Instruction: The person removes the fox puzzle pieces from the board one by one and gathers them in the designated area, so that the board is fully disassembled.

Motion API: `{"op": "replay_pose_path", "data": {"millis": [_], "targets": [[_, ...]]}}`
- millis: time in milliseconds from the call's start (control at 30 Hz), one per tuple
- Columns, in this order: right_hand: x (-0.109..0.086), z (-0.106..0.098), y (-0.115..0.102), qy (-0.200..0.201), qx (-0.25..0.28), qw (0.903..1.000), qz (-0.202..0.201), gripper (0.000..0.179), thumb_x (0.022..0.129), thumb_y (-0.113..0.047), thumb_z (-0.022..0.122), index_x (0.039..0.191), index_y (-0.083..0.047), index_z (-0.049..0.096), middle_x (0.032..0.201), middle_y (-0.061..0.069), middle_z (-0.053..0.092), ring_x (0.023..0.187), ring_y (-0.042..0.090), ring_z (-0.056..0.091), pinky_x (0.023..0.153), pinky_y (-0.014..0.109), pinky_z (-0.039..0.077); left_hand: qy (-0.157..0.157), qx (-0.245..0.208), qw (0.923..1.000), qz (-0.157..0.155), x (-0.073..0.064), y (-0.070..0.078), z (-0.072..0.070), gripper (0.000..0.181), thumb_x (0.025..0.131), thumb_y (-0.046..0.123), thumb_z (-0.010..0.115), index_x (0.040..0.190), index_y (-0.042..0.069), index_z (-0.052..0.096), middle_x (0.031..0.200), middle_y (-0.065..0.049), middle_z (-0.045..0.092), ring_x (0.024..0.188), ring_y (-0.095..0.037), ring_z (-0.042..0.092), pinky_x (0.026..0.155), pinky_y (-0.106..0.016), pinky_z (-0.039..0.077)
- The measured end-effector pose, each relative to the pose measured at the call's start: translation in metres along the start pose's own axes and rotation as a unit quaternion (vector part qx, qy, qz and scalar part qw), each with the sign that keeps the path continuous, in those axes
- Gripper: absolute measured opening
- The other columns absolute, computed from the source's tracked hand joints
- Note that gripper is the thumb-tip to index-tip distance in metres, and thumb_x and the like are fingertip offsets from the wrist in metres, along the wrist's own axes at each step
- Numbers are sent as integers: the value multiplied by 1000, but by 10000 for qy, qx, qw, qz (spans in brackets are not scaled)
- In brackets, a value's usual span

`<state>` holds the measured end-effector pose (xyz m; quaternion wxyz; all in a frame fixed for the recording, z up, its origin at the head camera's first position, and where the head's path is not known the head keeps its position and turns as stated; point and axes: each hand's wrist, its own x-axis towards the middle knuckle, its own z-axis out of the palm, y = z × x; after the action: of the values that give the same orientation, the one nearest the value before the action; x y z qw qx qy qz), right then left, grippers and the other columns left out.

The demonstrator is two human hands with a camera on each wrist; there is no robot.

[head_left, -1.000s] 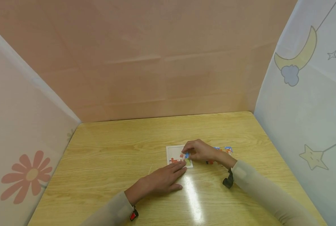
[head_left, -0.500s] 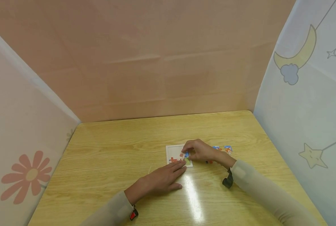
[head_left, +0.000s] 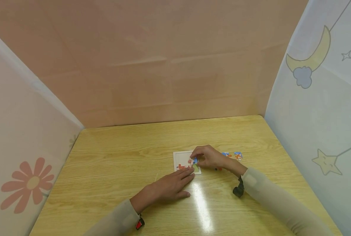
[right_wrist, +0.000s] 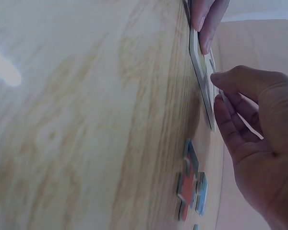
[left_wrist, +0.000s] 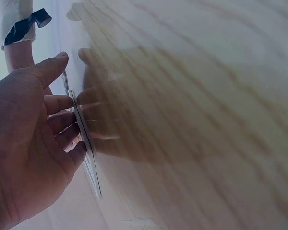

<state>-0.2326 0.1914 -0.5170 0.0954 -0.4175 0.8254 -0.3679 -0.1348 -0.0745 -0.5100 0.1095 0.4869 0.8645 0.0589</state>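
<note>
A jigsaw puzzle tray (head_left: pixel 174 161) with a pale border lies on the table, with orange and green pieces along its near side. My left hand (head_left: pixel 172 187) rests on its near edge, fingers extended over the pieces; the left wrist view shows those fingertips (left_wrist: pixel 77 152) at the tray's side. Over the tray's right side, my right hand (head_left: pixel 211 157) pinches a blue and pink puzzle piece (head_left: pixel 195 161) between thumb and fingers. This piece sits just beyond the green one, partly hidden by the fingers. In the right wrist view, the thumb and fingertips meet close over the tray (right_wrist: pixel 204 86).
Several loose puzzle pieces lie right of the tray, among them a fox-faced piece (head_left: pixel 238 155) and a blue one (head_left: pixel 225 154); the right forearm partly covers the group. Fabric walls (head_left: pixel 175 78) stand around the wooden table (head_left: pixel 119 147).
Both hands stay nearly in place. The blue and pink piece shifts very slightly under my right fingertips, against the green piece.
</note>
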Motion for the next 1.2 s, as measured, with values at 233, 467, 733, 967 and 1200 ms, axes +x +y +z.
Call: {"op": "replay_pose_path", "data": {"millis": [233, 467, 733, 967, 1200], "targets": [[-2, 0, 2, 143, 95, 9998, -109, 31, 86, 6, 83, 115, -4, 78, 115, 6, 76, 102, 22, 73, 92, 43, 63, -4, -34, 10000, 0, 0, 0, 0, 72, 113, 48, 47, 168, 5, 28, 177, -12, 19, 163, -26, 21, 130, -38, 27], [-5, -3, 2, 198, 162, 9997, -23, 30, 87, 5, 83, 116, -3, 78, 116, 7, 75, 99, 21, 74, 89, 39, 64, 44, 30, 10000, 17, 0, 2, -1, 71, 112, 47, 48, 167, 4, 30, 176, -13, 21, 162, -27, 22, 130, -37, 27], [-9, -7, 2, 283, 323, 9990, -90, 32, 87, 8, 81, 118, -1, 77, 116, 10, 75, 96, 24, 75, 85, 38, 65, 17, -49, 10000, -45, -1, 3, -3, 71, 112, 47, 48, 167, 5, 30, 176, -12, 20, 163, -27, 20, 130, -38, 26], [-14, -12, -1, 267, 409, 9988, -31, 32, 88, 7, 80, 118, -2, 76, 117, 9, 75, 97, 25, 75, 85, 41, 65, 34, 6, 10000, -10, -1, 2, -2, 71, 112, 47, 50, 166, 5, 32, 176, -12, 22, 162, -27, 22, 130, -38, 27], [-20, -18, 0, 298, 231, 9992, -126, 33, 89, 6, 79, 121, -3, 76, 118, 7, 75, 94, 22, 74, 84, 45, 64, 55, 15, 10000, 2, -1, 2, -3, 72, 112, 47, 50, 166, 4, 31, 176, -13, 22, 162, -28, 22, 130, -38, 27]]}}
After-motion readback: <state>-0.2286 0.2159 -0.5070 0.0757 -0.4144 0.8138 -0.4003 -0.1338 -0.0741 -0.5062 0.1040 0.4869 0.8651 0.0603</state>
